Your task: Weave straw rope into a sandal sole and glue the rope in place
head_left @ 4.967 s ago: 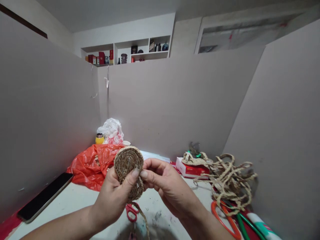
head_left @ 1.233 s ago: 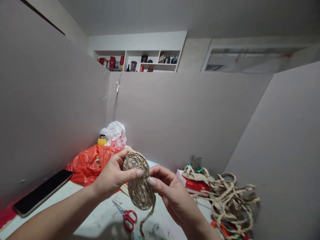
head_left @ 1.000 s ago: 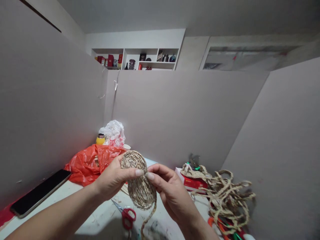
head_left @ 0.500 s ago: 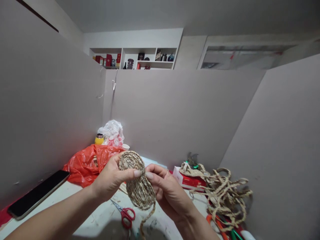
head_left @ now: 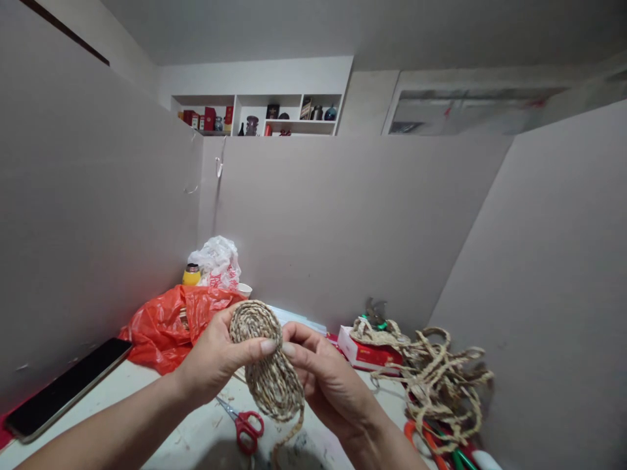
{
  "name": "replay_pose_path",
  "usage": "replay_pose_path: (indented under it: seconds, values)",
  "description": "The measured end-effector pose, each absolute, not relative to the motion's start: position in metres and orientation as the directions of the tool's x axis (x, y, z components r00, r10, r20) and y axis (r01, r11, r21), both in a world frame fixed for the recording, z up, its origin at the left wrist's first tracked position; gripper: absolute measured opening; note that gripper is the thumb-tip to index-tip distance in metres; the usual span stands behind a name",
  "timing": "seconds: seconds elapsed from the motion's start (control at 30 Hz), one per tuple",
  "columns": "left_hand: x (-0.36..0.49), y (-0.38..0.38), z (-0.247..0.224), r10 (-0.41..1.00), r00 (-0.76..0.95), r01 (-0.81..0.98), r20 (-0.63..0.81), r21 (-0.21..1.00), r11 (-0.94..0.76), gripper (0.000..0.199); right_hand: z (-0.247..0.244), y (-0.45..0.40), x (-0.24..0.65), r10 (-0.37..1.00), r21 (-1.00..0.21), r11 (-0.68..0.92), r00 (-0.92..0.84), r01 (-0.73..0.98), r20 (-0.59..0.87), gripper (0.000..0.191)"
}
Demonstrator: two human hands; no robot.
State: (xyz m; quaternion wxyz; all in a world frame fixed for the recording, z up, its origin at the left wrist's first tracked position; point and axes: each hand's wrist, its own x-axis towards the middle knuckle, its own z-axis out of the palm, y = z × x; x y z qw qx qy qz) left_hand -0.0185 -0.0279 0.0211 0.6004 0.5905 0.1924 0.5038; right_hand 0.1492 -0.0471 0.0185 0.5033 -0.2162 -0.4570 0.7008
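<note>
Straw-coloured braid forms a figure-eight coil (head_left: 274, 385), which in the head view is held up between the left hand (head_left: 208, 359) and the right hand (head_left: 336, 378), above a pale bench (head_left: 193, 431). The left fingers are closed on the coil: the thumb presses across the front of its narrow waist, while the others reach behind its upper loop. At the coil's right edge, beside that waist, the right thumb and forefinger are narrowed to a pinch. A loose tail (head_left: 289, 436) hangs from the coil's lower loop.

Just left of this tail, below the coil, red-handled scissors (head_left: 247, 431) lie on the bench. Left of the coil, behind the left hand, sits an orange-red plastic bag (head_left: 159, 326); beyond it are a yellow jar (head_left: 191, 277) and a crumpled white bag (head_left: 215, 261). Farthest left of the coil lies a phone (head_left: 68, 391). Well to the coil's right are a red-and-white box (head_left: 369, 356) and a tangled heap of braid (head_left: 441, 385).
</note>
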Motion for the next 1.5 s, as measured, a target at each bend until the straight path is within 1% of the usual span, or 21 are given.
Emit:
replay_pose_path:
  seconds: [0.17, 0.33, 0.47, 0.53, 0.63, 0.77, 0.83, 0.9, 1.07, 1.23, 1.3, 1.4, 1.5]
  values:
    - [-0.019, -0.025, 0.02, 0.837, 0.41, -0.377, 0.363, 0.903, -0.207, 0.022, 0.017, -0.043, 0.147, 0.917, -0.864, -0.078, -0.376, -0.497, 0.134, 0.025]
    - [-0.014, -0.022, 0.018, 0.87, 0.341, -0.393, 0.357, 0.895, -0.213, 0.027, 0.013, -0.04, 0.149, 0.916, -0.873, -0.08, -0.38, -0.481, 0.125, 0.023]
    - [-0.011, -0.021, 0.017, 0.864, 0.332, -0.454, 0.378, 0.867, -0.205, 0.029, 0.006, -0.036, 0.151, 0.909, -0.871, -0.151, -0.412, -0.467, 0.063, 0.016]
    - [-0.011, -0.022, 0.017, 0.863, 0.339, -0.464, 0.376, 0.864, -0.194, 0.028, 0.002, -0.036, 0.149, 0.89, -0.853, -0.183, -0.451, -0.488, 0.068, 0.013]
    - [-0.013, -0.024, 0.022, 0.866, 0.346, -0.464, 0.362, 0.868, -0.177, 0.025, -0.002, -0.04, 0.144, 0.868, -0.836, -0.16, -0.478, -0.526, 0.135, 0.021]
    - [-0.019, -0.022, 0.031, 0.889, 0.313, -0.464, 0.335, 0.871, -0.164, 0.019, -0.004, -0.04, 0.137, 0.863, -0.862, -0.114, -0.478, -0.495, 0.161, 0.033]
    - [-0.021, -0.02, 0.034, 0.89, 0.329, -0.452, 0.315, 0.88, -0.145, 0.018, -0.005, -0.039, 0.135, 0.84, -0.864, -0.115, -0.512, -0.49, 0.179, 0.041]
    - [-0.022, -0.019, 0.035, 0.882, 0.36, -0.433, 0.305, 0.892, -0.131, 0.017, -0.006, -0.039, 0.135, 0.804, -0.853, -0.126, -0.555, -0.506, 0.211, 0.045]
    - [-0.022, -0.02, 0.033, 0.859, 0.404, -0.413, 0.314, 0.901, -0.135, 0.019, -0.009, -0.037, 0.135, 0.802, -0.804, -0.165, -0.552, -0.571, 0.228, 0.03]
    - [-0.022, -0.018, 0.031, 0.862, 0.406, -0.386, 0.304, 0.912, -0.14, 0.021, -0.013, -0.035, 0.129, 0.784, -0.734, -0.273, -0.586, -0.622, 0.205, 0.036]
    - [-0.023, -0.018, 0.03, 0.866, 0.403, -0.368, 0.296, 0.919, -0.143, 0.022, -0.014, -0.034, 0.127, 0.775, -0.721, -0.304, -0.602, -0.623, 0.192, 0.035]
    - [-0.024, -0.017, 0.031, 0.857, 0.422, -0.362, 0.297, 0.921, -0.141, 0.023, -0.013, -0.035, 0.127, 0.802, -0.726, -0.282, -0.57, -0.627, 0.181, 0.031]
    - [-0.023, -0.017, 0.034, 0.853, 0.374, -0.441, 0.364, 0.879, -0.182, 0.032, -0.01, -0.035, 0.13, 0.875, -0.726, -0.18, -0.445, -0.664, 0.19, 0.027]
